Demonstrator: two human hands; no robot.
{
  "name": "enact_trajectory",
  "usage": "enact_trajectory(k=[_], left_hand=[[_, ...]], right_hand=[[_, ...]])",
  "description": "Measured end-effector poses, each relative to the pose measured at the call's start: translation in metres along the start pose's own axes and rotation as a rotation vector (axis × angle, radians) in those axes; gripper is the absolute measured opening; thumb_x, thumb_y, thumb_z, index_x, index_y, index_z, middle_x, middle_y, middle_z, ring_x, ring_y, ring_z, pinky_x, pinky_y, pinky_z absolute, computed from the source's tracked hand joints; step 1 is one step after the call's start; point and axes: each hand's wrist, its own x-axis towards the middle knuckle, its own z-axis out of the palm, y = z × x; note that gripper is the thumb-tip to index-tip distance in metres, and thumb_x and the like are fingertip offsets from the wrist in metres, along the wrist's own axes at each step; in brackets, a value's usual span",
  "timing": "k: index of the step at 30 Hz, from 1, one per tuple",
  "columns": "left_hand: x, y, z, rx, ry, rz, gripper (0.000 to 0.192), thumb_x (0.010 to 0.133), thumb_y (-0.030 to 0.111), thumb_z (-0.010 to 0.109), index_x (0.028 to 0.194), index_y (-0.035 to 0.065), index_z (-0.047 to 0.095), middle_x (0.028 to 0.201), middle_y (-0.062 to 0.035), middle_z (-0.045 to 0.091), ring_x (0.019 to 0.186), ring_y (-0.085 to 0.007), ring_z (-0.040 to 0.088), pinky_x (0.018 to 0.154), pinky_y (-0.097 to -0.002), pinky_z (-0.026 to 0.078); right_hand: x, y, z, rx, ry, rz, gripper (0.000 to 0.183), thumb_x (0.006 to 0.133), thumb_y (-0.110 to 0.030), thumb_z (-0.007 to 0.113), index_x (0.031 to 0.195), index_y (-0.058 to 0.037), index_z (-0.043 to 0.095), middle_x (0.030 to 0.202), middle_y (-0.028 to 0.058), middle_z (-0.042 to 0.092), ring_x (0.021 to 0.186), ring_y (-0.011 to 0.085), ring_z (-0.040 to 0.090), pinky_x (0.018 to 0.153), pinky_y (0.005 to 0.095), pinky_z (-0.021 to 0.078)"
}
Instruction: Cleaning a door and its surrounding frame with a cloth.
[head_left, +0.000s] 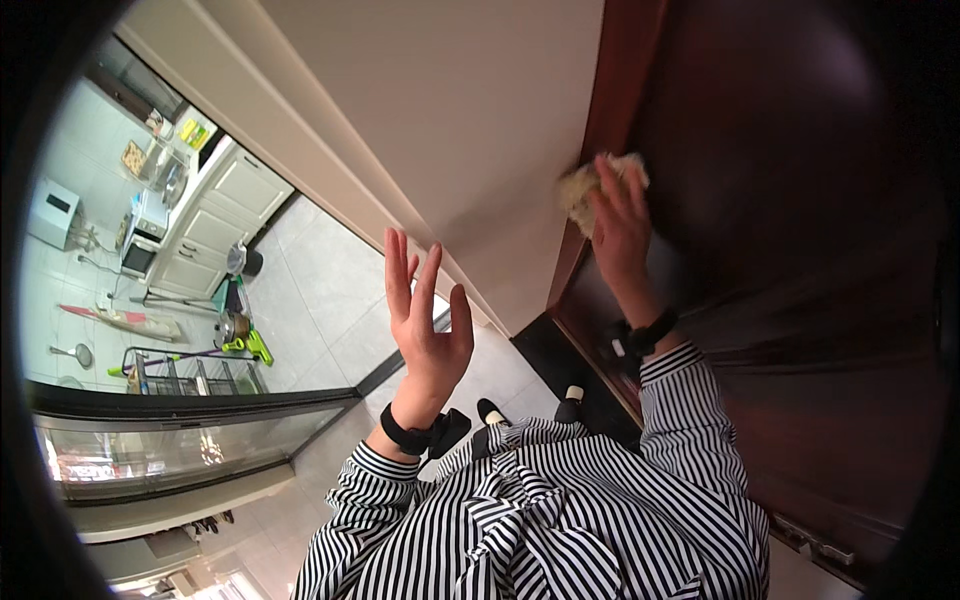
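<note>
A pale, crumpled cloth (581, 191) lies under the fingers of my right hand (622, 225), which presses it against the reddish-brown frame of a dark wooden door (787, 225). The hand is slightly blurred. The fingertips lie over the cloth, and part of it sticks out to the left beside the beige wall (480, 90). My left hand (431, 315) is raised in front of the wall's edge, fingers apart and holding nothing. Black bands are around both wrists.
At the left, an opening leads to a kitchen with white cabinets (217, 210), a microwave (140, 251), a waste bin (251, 261) and a black wire rack (195, 371). A glass panel in a dark frame (187, 409) stands below. A black threshold (559, 360) lies near my feet.
</note>
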Motion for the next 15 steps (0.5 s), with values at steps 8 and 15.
enact_trajectory(k=[8,15], left_hand=[[-0.038,-0.031,-0.008,-0.053,0.03,-0.297,0.046,0.085,-0.009,0.058,0.129,0.0022,0.057,0.157,-0.021,0.024,0.133,-0.0344,0.048,0.1,-0.0387,0.048],[-0.092,-0.018,-0.018,-0.019,0.209,-0.558,0.038,0.089,-0.004,0.057,0.127,0.0005,0.058,0.158,-0.019,0.023,0.133,-0.0332,0.048,0.101,-0.0389,0.048]], right_hand=[[-0.016,0.024,0.014,-0.244,-0.072,-0.131,0.023,0.083,-0.002,0.066,0.106,-0.0015,0.066,0.144,0.0027,0.051,0.124,0.0306,0.051,0.101,0.0438,0.0443],[-0.097,0.048,0.049,-0.345,-0.609,-0.395,0.035,0.091,-0.013,0.057,0.124,-0.0022,0.061,0.141,0.0063,0.054,0.122,0.025,0.053,0.105,0.0402,0.0417]])
